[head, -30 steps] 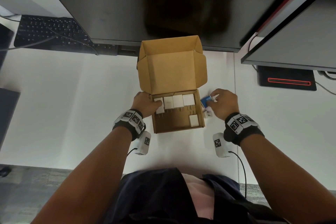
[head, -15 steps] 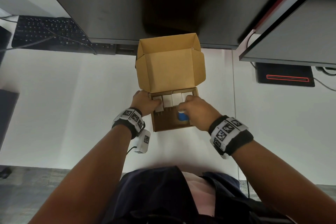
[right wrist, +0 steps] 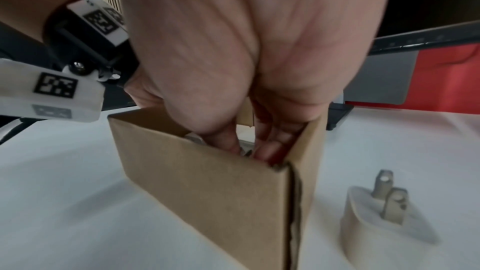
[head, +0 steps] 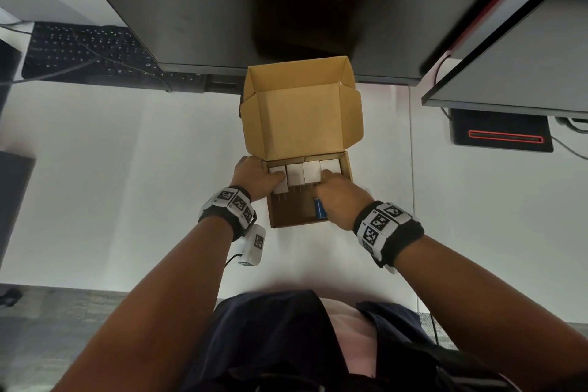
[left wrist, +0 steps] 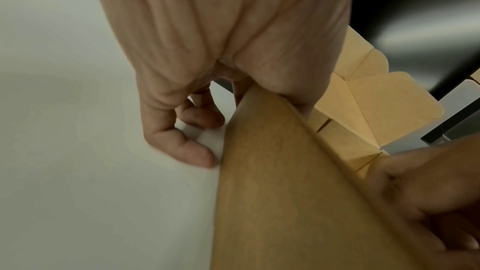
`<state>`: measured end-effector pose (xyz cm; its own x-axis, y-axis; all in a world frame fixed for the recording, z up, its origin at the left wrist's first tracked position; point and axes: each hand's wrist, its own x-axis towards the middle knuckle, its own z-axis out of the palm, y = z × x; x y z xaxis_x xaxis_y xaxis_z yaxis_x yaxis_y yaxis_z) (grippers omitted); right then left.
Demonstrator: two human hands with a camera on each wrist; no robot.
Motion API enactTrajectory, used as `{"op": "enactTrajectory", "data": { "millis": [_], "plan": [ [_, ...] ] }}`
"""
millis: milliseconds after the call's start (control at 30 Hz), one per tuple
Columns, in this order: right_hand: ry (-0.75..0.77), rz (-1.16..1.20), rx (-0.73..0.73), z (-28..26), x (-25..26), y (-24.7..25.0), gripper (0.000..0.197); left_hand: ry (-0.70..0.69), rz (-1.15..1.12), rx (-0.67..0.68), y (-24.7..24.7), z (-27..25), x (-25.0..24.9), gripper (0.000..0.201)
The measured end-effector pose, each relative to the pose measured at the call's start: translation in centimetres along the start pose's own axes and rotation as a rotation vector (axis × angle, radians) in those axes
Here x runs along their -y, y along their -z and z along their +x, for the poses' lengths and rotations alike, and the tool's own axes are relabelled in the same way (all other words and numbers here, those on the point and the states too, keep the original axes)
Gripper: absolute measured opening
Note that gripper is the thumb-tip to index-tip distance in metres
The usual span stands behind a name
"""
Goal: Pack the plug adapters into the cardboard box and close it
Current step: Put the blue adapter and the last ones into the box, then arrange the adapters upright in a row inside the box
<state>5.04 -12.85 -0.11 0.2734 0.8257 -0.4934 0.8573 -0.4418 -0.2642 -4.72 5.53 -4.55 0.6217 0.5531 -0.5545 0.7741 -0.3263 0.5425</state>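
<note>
The cardboard box (head: 347,169) stands open on the white desk, lid (head: 302,124) upright. A row of white plug adapters (head: 297,172) lines its far wall. My left hand (head: 257,175) grips the left wall (left wrist: 272,171), fingers (left wrist: 200,118) curled outside on the desk, thumb inside on the leftmost adapter. My right hand (head: 334,191) is down inside the box (right wrist: 207,182), its fingertips by the rightmost white adapter. A blue plug adapter (head: 319,208) shows at its thumb side, pinched low in the box. One white plug adapter (right wrist: 374,219) lies on the desk right of the box, prongs up.
A large dark monitor (head: 254,3) overhangs the box's far side, and a second screen (head: 515,79) stands at the right. A black keyboard (head: 86,51) lies far left. A black device with a red light (head: 502,135) sits far right. White desk spreads around the box.
My right hand took the blue adapter from the desk right of the box and carried it down into the box. The left hand stayed on the left wall.
</note>
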Motion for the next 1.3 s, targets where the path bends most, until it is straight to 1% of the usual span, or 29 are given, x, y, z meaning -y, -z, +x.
{"op": "enactTrajectory", "data": {
  "millis": [67, 100, 167, 233, 267, 300, 333, 367, 400, 467, 500, 533, 567, 600, 667, 700, 767, 867, 967, 1066, 1133, 1233, 1300],
  "plan": [
    [0.023, 0.049, -0.099, -0.3, -0.4, 0.1, 0.031, 0.009, -0.017, -0.008, 0.1, -0.3, -0.2, 0.035],
    [0.033, 0.097, -0.167, -0.6, -0.9, 0.2, 0.029, 0.019, -0.031, -0.007, 0.2, -0.4, -0.2, 0.037],
    [0.005, 0.238, -0.36, -1.3, -2.2, 0.4, 0.018, 0.035, -0.052, 0.0, 0.2, -0.4, -0.2, 0.033],
    [-0.097, 0.364, -0.569, -2.3, -4.1, 0.4, 0.013, 0.05, -0.066, 0.013, 0.2, -0.5, -0.2, 0.026],
    [-0.166, 0.413, -0.636, -2.8, -5.1, 0.3, 0.014, 0.059, -0.071, 0.015, 0.2, -0.5, -0.2, 0.026],
    [-0.234, 0.449, -0.656, -3.3, -6.3, 0.0, 0.016, 0.067, -0.078, 0.014, 0.1, -0.5, -0.2, 0.027],
    [-0.292, 0.468, -0.623, -3.7, -7.5, -0.4, 0.02, 0.074, -0.086, 0.013, 0.0, -0.6, -0.3, 0.028],
    [-0.326, 0.481, -0.543, -4.2, -8.6, -0.9, 0.025, 0.078, -0.093, 0.013, -0.1, -0.6, -0.4, 0.026],
    [-0.323, 0.495, -0.44, -4.6, -9.5, -1.4, 0.033, 0.081, -0.102, 0.013, -0.3, -0.7, -0.5, 0.022],
    [-0.242, 0.509, -0.246, -5.0, -10.5, -2.7, 0.05, 0.089, -0.118, 0.007, -0.5, -0.9, -0.6, 0.013],
    [-0.197, 0.488, -0.173, -5.0, -10.6, -3.3, 0.054, 0.092, -0.128, 0.001, -0.6, -1.1, -0.8, 0.015],
    [-0.166, 0.456, -0.131, -4.9, -10.6, -4.0, 0.053, 0.099, -0.138, -0.012, -0.8, -1.2, -0.9, 0.022],
    [-0.158, 0.435, -0.124, -4.8, -10.5, -4.5, 0.048, 0.108, -0.147, -0.032, -1.0, -1.5, -1.0, 0.029],
    [-0.162, 0.439, -0.155, -4.6, -10.4, -4.8, 0.04, 0.115, -0.156, -0.057, -1.2, -1.8, -1.2, 0.036],
    [-0.193, 0.487, -0.255, -4.5, -10.4, -5.1, 0.028, 0.127, -0.181, -0.102, -1.5, -2.5, -1.3, 0.042],
    [-0.206, 0.513, -0.298, -4.6, -10.4, -4.9, 0.027, 0.133, -0.195, -0.117, -1.7, -2.8, -1.3, 0.042],
    [-0.207, 0.549, -0.383, -5.1, -10.6, -4.4, 0.03, 0.149, -0.214, -0.131, -2.0, -3.4, -1.4, 0.039],
    [-0.14, 0.577, -0.508, -5.9, -10.5, -2.9, 0.036, 0.169, -0.238, -0.129, -2.4, -4.2, -1.8, 0.04],
    [-0.091, 0.524, -0.56, -6.0, -9.1, -1.0, 0.043, 0.165, -0.253, -0.128, -3.0, -4.7, -2.0, 0.043],
    [0.047, 0.52, -0.523, -5.8, -6.6, 0.0, 0.043, 0.166, -0.281, -0.116, -3.5, -5.0, -1.9, 0.034],
    [0.108, 0.471, -0.41, -5.1, -5.0, 0.0, 0.041, 0.166, -0.289, -0.113, -3.5, -5.1, -1.7, 0.032],
    [0.07, 0.314, -0.196, -3.6, -3.2, -0.4, 0.034, 0.155, -0.294, -0.103, -3.4, -4.9, -1.4, 0.034],
    [0.039, 0.259, -0.148, -2.9, -2.2, -0.8, 0.031, 0.148, -0.299, -0.091, -3.3, -4.8, -1.2, 0.033]
  ]
}}
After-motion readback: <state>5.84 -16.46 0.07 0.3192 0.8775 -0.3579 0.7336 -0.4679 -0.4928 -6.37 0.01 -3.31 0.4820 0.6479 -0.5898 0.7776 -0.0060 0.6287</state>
